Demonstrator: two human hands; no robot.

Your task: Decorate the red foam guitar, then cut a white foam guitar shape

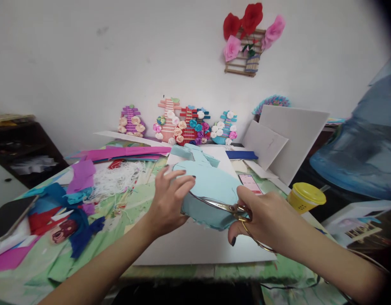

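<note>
My left hand [172,195] grips the left side of a light blue guitar-shaped cutout [208,178], thumb hidden below and fingers on top. In my right hand [262,216] is a pair of gold-handled scissors [227,206], my fingers through the loops. Their blades lie along the near edge of the cutout, where loose light blue material [205,214] hangs below the rim. The cutout's narrow neck points away from me. Beneath it a white board [195,250] lies on the table.
Decorated little guitars [189,123] stand against the wall. At left lie fabric or paper scraps [59,216] and tangled white string [116,178]. A phone [250,183], a yellow-lidded tub [306,197], leaning white boards [290,135] and a large water bottle [360,144] are at right.
</note>
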